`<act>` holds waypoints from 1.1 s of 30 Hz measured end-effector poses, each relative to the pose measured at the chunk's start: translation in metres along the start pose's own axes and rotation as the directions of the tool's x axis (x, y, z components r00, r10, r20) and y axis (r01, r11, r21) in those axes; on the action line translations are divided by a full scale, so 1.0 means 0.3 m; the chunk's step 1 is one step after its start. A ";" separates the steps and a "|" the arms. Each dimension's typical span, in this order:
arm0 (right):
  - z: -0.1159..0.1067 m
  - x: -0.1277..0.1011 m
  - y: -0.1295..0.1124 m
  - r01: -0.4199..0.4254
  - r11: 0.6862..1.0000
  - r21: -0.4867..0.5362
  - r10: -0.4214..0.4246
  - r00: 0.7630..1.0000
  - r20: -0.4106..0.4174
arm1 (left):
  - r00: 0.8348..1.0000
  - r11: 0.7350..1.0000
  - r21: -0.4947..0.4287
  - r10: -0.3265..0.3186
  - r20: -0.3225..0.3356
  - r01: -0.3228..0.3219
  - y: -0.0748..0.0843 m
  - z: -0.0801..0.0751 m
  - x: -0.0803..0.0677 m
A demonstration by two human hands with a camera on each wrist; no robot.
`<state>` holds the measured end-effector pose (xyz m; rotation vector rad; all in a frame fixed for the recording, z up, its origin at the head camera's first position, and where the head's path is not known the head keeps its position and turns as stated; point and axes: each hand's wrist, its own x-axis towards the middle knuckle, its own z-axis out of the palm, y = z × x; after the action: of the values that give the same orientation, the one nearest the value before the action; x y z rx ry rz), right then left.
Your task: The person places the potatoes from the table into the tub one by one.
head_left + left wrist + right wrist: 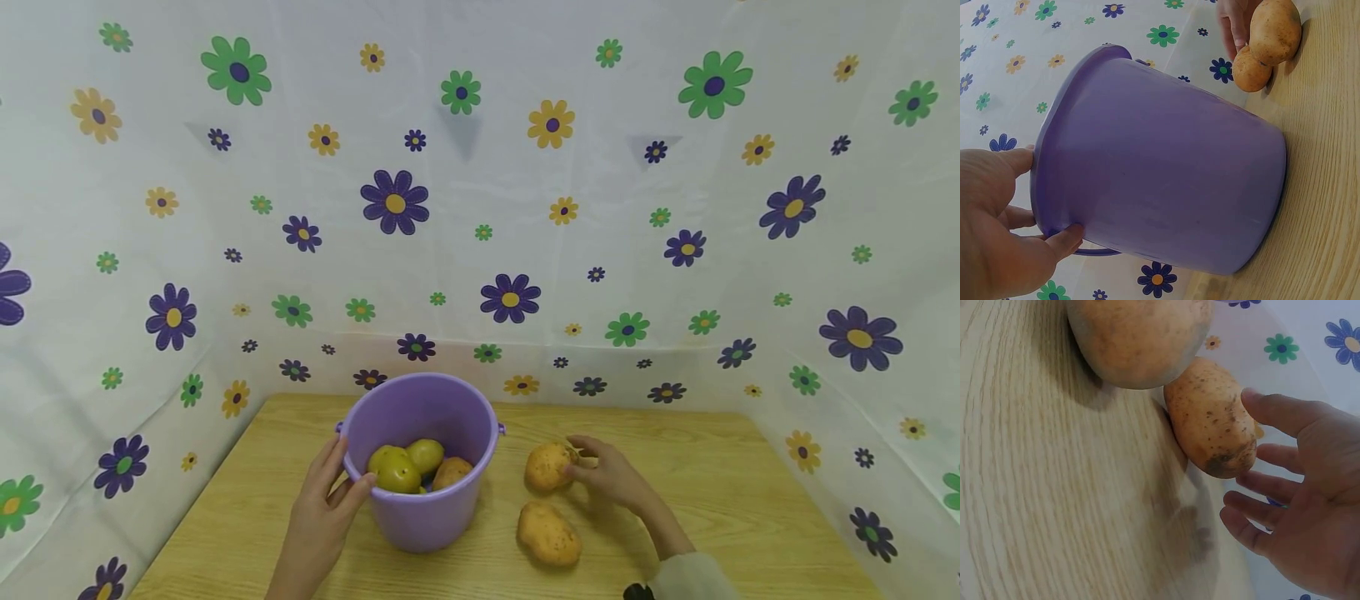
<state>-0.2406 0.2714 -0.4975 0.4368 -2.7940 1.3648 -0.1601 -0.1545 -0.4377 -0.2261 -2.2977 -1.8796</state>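
Two potatoes lie on the wooden desk to the right of a purple bucket. The right hand has its fingers spread and loosely curved around the far potato, fingertips touching its side without closing on it. The near potato lies just in front, untouched. The left hand grips the bucket's rim, thumb hooked over the edge. Inside the bucket sit several more potatoes, two greenish and one brown. A flowered cloth walls the desk in.
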 end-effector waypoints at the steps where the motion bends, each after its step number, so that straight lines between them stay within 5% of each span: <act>1: 0.002 0.001 0.003 0.002 1.000 0.005 -0.002 1.000 0.005 | 1.000 1.000 0.002 0.001 0.000 -0.001 0.001 0.000 0.000; 16: 0.035 0.011 0.046 0.039 0.997 0.072 -0.045 0.996 0.072 | 1.000 1.000 0.023 -0.003 -0.001 0.003 -0.007 -0.002 0.002; 33: 0.064 -0.005 0.033 0.010 1.000 0.009 -0.009 0.999 -0.049 | 1.000 1.000 0.019 -0.003 -0.008 0.003 0.001 0.001 -0.002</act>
<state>-0.2395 0.2626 -0.5174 0.4107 -2.7448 1.3676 -0.1594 -0.1541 -0.4376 -0.2131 -2.3114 -1.8556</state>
